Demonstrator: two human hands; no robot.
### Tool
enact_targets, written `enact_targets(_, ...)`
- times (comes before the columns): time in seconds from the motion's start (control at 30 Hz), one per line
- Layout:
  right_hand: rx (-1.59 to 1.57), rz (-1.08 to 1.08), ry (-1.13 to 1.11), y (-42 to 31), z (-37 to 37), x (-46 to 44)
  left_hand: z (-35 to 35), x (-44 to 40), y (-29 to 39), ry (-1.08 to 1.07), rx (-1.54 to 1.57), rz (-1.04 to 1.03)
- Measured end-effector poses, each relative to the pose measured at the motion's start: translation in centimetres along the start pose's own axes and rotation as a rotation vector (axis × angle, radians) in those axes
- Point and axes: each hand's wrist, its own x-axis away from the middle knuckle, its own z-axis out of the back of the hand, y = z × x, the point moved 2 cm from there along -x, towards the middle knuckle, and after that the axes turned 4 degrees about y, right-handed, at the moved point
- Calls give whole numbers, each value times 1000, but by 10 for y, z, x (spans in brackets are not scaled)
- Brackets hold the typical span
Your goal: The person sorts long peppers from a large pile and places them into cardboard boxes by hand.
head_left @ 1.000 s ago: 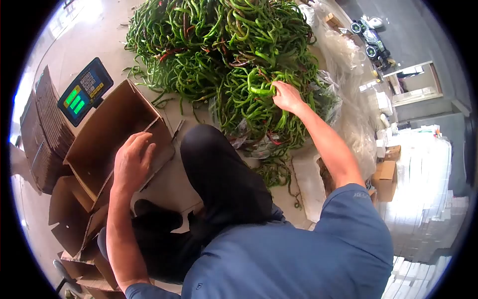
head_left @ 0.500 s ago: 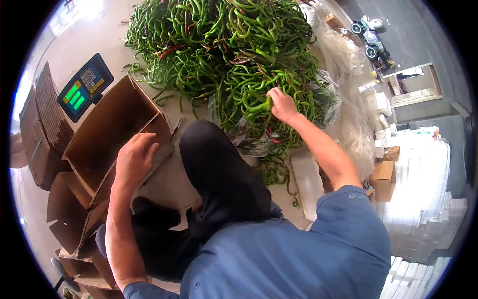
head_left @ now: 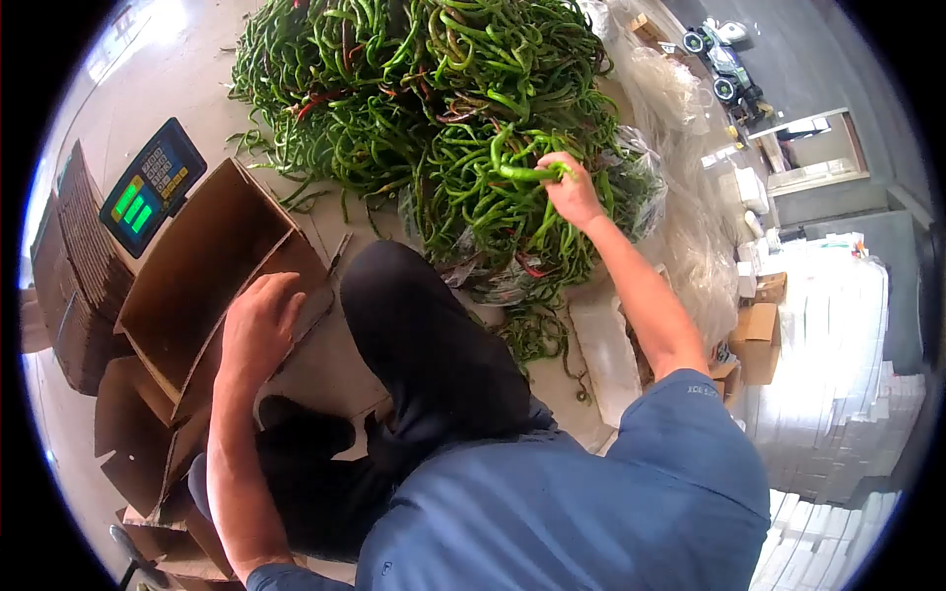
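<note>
A large heap of green chili peppers (head_left: 394, 128), with a few red ones among them, lies on the floor in front of me. Over its near right part, my right hand (head_left: 572, 189) is closed on green peppers (head_left: 522, 172) that stick out to the left of the fingers. My left hand (head_left: 261, 320) rests at the near edge of an open cardboard box (head_left: 212, 266), its fingers slightly curled; whether it grips the edge does not show. The inside of the box shows bare brown cardboard.
A scale display (head_left: 153, 187) with green digits stands behind the box. Flattened cartons (head_left: 84, 276) are stacked at the left, and another open box (head_left: 138, 428) is nearer. Plastic sheeting (head_left: 690, 207) and a white foam piece (head_left: 603, 350) lie right of the heap.
The right hand moved slightly left and down, then back right and up, with green peppers between its fingers. The left hand stays by the box. The whole view has shifted a little.
</note>
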Motion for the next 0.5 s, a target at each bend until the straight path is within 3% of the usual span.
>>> enact_targets(0.07,-98,-92,-39,9,7,-4,0,0,1,-14,-6,5)
enact_targets(0.17,-14,-41,-54,-1,13,-12,-3,0,-2,-36,-2,22)
enact_targets(0.2,-232,-82,-49,9,9,-16,-6,0,-4,-47,2,27)
enact_targets(0.3,-241,-450,-75,-20,21,-31,-12,-1,-9,-31,0,-31)
enact_targets(0.4,-332,-144,-79,-27,17,-43,-14,-3,-10,-46,-12,-12)
enact_targets(0.5,-273,-160,-91,-31,15,-54,-11,-5,-5,-35,-3,-27)
